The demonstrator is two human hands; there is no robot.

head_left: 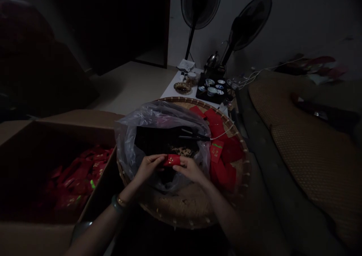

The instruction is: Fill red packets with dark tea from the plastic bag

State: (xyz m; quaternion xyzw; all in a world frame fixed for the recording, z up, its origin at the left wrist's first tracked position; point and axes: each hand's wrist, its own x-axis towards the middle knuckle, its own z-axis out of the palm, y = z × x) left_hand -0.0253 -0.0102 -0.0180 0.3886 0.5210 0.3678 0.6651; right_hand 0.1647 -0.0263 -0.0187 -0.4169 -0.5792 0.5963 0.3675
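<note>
Between my two hands is a small red packet (173,160) with gold print. My left hand (149,167) pinches its left end, and my right hand (190,168) grips the right end. Below and behind it, a clear plastic bag (127,131) gapes wide, with dark loose leaves (149,139) inside. The bag sits in a round woven bamboo tray (181,207). Black tongs or scissors-like tool (194,137) with a thin white cord lies across the bag's right rim. Flat red packets (216,152) are spread over the tray's right side.
At left stands an open cardboard box (85,114) holding many filled red packets (82,173). Beyond the tray, a white table (172,88) bears a black tea tray with cups (212,90) and a kettle (212,60). Two fans (200,3) stand behind. A woven mat (299,135) covers a seat at right.
</note>
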